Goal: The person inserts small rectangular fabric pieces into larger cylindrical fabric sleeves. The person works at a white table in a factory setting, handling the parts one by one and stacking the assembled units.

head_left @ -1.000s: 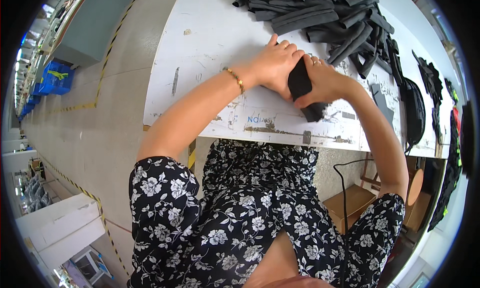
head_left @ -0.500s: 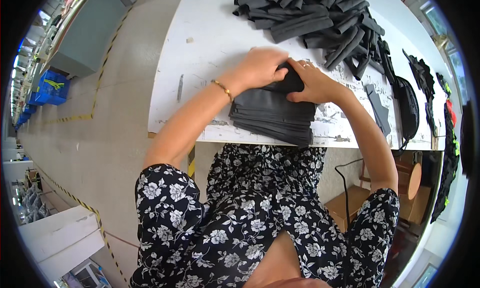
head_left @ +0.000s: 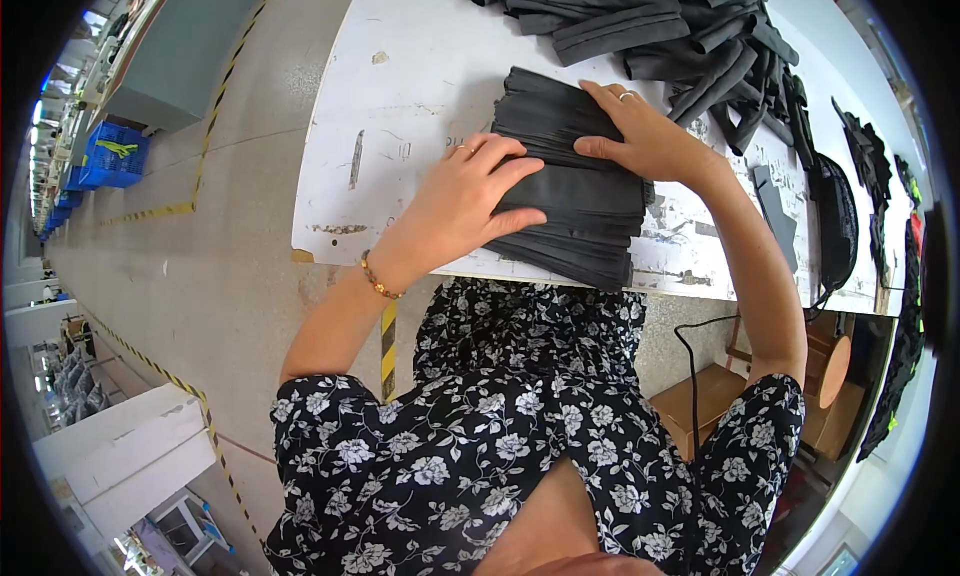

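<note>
A stack of flat dark-grey fabric strips [head_left: 585, 193] lies fanned out in overlapping layers near the front edge of the white table. Across its left side rests my left hand [head_left: 455, 206], fingers and thumb spread, the fingertips touching the upper layers. My right hand [head_left: 655, 141] lies at the stack's right side with the thumb stretched over the top strips and the fingers extended along the far right corner. Neither hand is closed around a strip.
A loose heap of folded dark fabric pieces [head_left: 625, 36] covers the table's far side. To the right lie flat grey pieces [head_left: 775, 216] and a black rounded item with a cord [head_left: 835, 221]. The worn white table [head_left: 370, 106] ends just before my body.
My left hand has drawn back toward me and left, its fingers spreading. My right hand has shifted slightly right. The strips that were under both hands now lie spread on the far part of the stack.
</note>
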